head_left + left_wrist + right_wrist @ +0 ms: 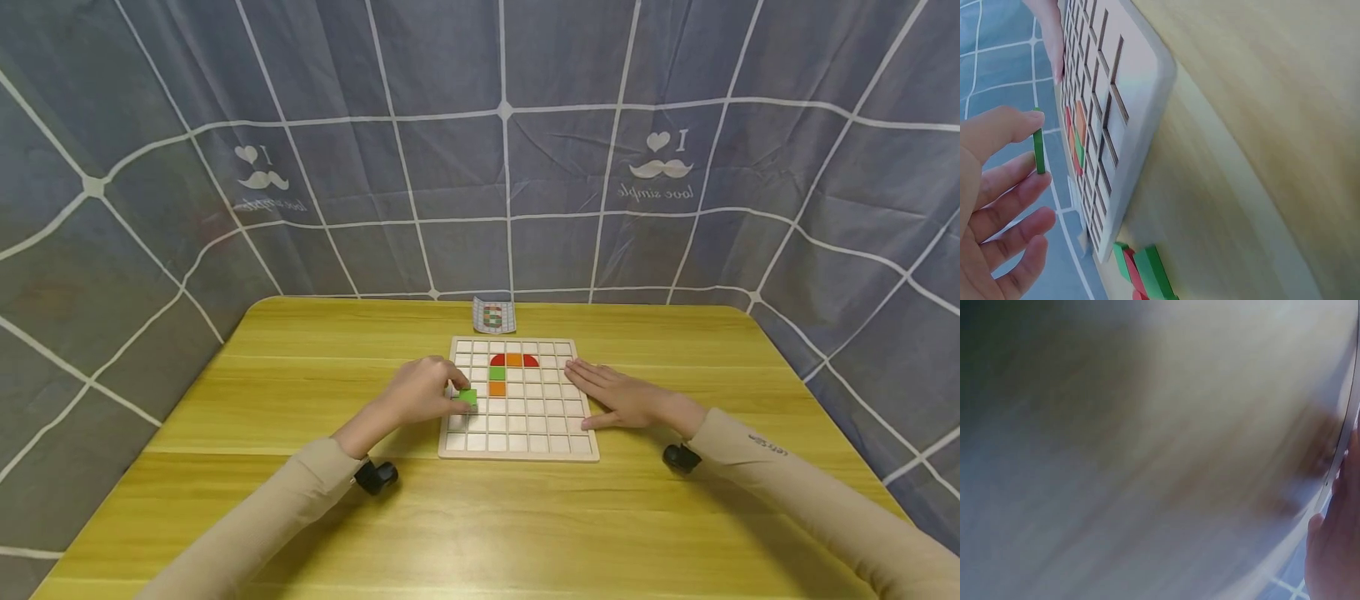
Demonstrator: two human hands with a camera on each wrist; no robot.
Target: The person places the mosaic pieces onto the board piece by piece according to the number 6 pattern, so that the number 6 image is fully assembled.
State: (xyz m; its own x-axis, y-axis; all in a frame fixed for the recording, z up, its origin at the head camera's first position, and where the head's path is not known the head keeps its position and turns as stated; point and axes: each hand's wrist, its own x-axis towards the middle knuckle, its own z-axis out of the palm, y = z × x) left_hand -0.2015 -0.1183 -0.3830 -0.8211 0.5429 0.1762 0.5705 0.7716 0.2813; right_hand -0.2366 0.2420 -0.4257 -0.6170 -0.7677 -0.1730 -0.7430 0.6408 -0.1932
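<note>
My left hand (423, 390) pinches a thin green square tile (468, 396) by its edges, over the left part of a wooden grid board (517, 456). In the left wrist view the tile (1039, 150) is seen edge-on, apart from the board, and the other fingers are loosely bent. Two red rounded tiles (531, 361) sit in the grid with an orange tile (513, 360) between them. Below the left red one are a green tile (497, 374) and another orange tile (497, 389). My right hand (622, 398) rests at the board's right edge, fingers straight.
Behind the board a small patterned card (493, 316) lies on the yellow wooden table (300, 500). In the left wrist view, green and red blocks (1152, 272) lie beside the board. A grey curtain (450, 167) with white lines surrounds the table's back and sides.
</note>
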